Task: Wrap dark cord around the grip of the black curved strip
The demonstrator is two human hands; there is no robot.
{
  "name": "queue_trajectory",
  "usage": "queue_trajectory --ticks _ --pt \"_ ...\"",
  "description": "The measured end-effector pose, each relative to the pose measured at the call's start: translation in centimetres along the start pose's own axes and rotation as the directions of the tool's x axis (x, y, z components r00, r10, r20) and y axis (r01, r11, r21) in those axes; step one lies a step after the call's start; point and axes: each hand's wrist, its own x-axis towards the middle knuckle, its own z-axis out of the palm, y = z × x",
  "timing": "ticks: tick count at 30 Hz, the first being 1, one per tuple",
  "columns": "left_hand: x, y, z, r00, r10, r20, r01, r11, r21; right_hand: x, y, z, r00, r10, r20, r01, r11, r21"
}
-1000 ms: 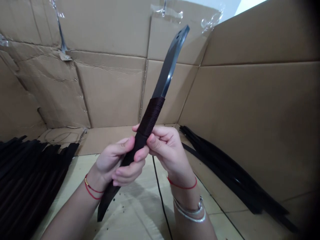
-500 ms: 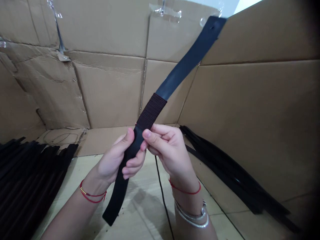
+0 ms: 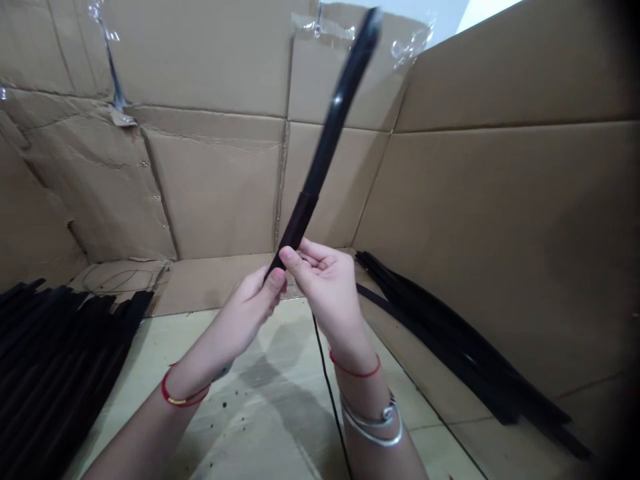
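- Here, one black strip (image 3: 335,113) with a dark cord wrapping (image 3: 299,223) stands tilted in the air above the cardboard floor (image 3: 150,360).
- The left hand (image 3: 253,303) and right hand (image 3: 325,283) both pinch its lower end between fingertips, forearms raised.
- Two piles of black strips lie apart: left pile (image 3: 60,360), right pile (image 3: 465,340).
- One black cable (image 3: 330,393) runs between them.

The one head-worn camera looks forward and down from just behind the person's left hand (image 3: 250,310) and right hand (image 3: 325,287), facing a corner of brown corrugated cardboard walls (image 3: 215,187) at close range.
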Motion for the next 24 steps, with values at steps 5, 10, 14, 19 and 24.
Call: queue_trajectory --ticks 5,10,14,19,24 --pt "-0.5 0.8 -0.5 0.869 -0.193 0.455 0.265 0.959 -0.098 -0.6 -0.8 -0.5 0.982 0.042 0.186 -0.050 0.998 0.041" --pt "-1.2 1.2 0.7 0.935 0.273 -0.225 -0.109 0.827 0.552 -0.4 -0.2 0.2 0.999 -0.037 -0.038 0.039 0.998 0.053" --pt "-1.7 1.9 0.0 0.997 0.079 0.015 -0.079 0.934 0.348 -0.3 -0.2 -0.3 0.971 0.085 0.225 -0.128 0.975 0.182" --pt "0.0 0.8 -1.0 0.993 0.040 0.115 -0.062 0.979 0.195 -0.2 1.2 0.8 0.998 0.009 -0.065 0.001 0.989 0.150" --pt "-0.1 0.5 -0.5 0.949 0.191 -0.249 -0.080 0.915 0.396 0.8 2.8 0.8 0.996 0.084 0.015 -0.085 0.963 0.255"
